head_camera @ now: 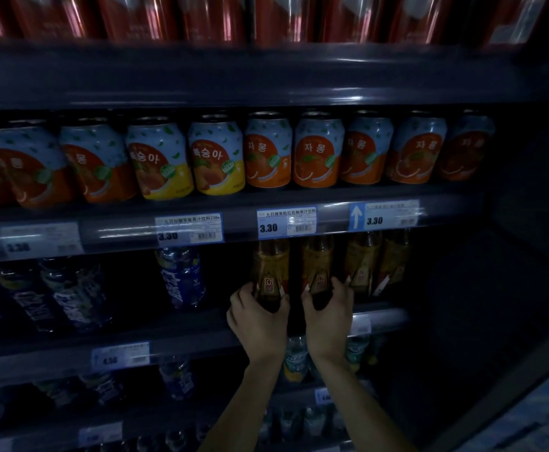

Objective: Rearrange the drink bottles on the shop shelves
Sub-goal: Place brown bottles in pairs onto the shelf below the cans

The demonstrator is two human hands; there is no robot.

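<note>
Head view: my left hand (259, 316) wraps one amber tea bottle (270, 272), my right hand (328, 316) its neighbour (318, 269); fingers curled low around both bases (presumably to slide them), with two more bottles (377, 262) beyond my right fingertips.

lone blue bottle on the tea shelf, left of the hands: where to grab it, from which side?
Take the blue bottle around its mid body, below the price rail that hides its cap, coming straight in from the front. It stands upright with open gaps on both sides, so fingers can likely wrap it. Both hands are busy: left hand and right hand each grip an amber tea bottle.
</note>
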